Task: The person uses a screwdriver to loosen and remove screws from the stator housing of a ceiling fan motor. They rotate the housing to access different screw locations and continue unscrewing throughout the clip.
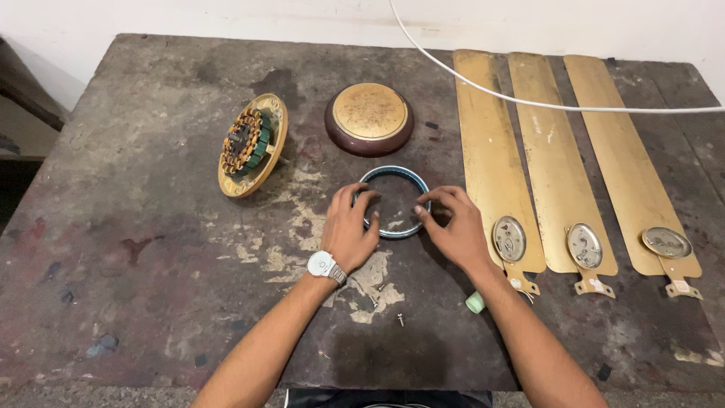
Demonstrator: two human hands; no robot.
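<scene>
— Screws (400,319) lie nearest you at six o'clock on the surface (136,249), a small green cap (474,302) just right of them. And your hands?

— Your left hand (349,230) and right hand (453,227) each pinch the blue ring (393,172), grip closed on its near rim, at center.

— Farther out?

— Motor stator (253,143) at ten, domed brown cover (369,119) at twelve, three gold blades (555,159) at two.

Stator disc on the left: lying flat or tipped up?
Tipped up. The stator disc stands on its edge on the table, leaning, its copper windings facing the camera's left.
</scene>
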